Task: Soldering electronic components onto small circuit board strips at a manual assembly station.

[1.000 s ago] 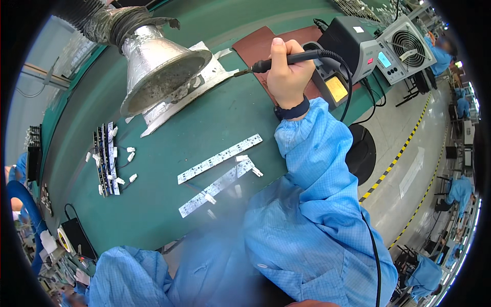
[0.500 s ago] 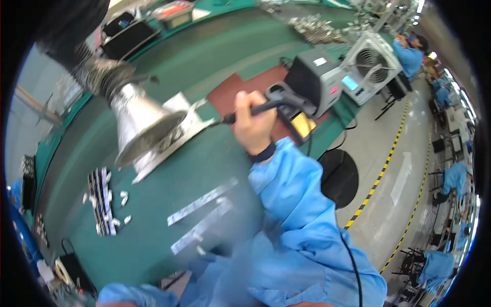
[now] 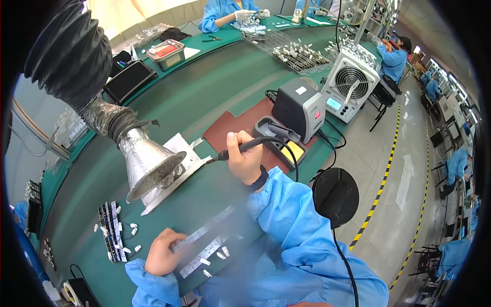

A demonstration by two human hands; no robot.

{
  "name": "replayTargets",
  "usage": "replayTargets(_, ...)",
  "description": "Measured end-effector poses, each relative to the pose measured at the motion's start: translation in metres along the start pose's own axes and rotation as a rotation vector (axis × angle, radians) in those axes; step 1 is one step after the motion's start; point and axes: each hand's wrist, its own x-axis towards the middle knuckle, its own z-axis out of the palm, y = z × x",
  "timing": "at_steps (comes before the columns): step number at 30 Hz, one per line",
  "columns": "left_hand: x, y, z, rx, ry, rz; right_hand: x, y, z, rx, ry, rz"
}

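My right hand (image 3: 245,159) is closed around a black soldering iron (image 3: 265,139). The iron's tip points left, close to the corner of a white block (image 3: 176,176) under the metal fume hood (image 3: 148,166). At the near edge of the bench my left hand (image 3: 164,251) has its fingers curled on the left end of a narrow white speckled strip (image 3: 209,227). A second similar strip (image 3: 201,257) lies just nearer me, with several small white connectors (image 3: 223,253) beside it. A blur hides part of both strips on the right.
Left of my left hand lie dark and white strips (image 3: 110,230) with scattered connectors. Behind my right hand stand the iron's holder (image 3: 281,140) with a yellow sponge, a soldering station (image 3: 299,108) and a fan unit (image 3: 351,84). A black round stool (image 3: 336,197) stands right. Co-workers sit beyond.
My left hand has come into view and onto the farther strip. The view has shifted, showing more of the far bench. My right hand still holds the soldering iron near the white block.
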Motion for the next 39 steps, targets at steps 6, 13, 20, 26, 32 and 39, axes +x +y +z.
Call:
replayTargets(6,0.01,-0.024,-0.006,-0.415,0.053,-0.075,0.002,-0.003,-0.003,-0.056,0.051,0.016)
replayTargets(13,0.025,-0.031,0.016,-0.643,0.166,-0.134,-0.001,-0.016,-0.001,0.002,0.075,-0.002)
replayTargets(20,0.019,-0.047,0.022,-0.689,0.191,-0.173,-0.031,-0.027,0.009,-0.102,-0.13,-0.096)
replayTargets(26,0.023,-0.029,0.035,-0.708,0.359,-0.184,-0.048,-0.058,0.019,-0.01,-0.378,-0.313)
replayTargets(32,0.02,-0.028,0.032,-0.624,0.397,-0.143,-0.066,-0.063,0.037,0.066,-0.572,-0.316)
replayTargets(39,0.019,-0.028,0.03,-0.632,0.388,-0.149,-0.074,-0.058,0.046,0.163,-0.691,-0.375)
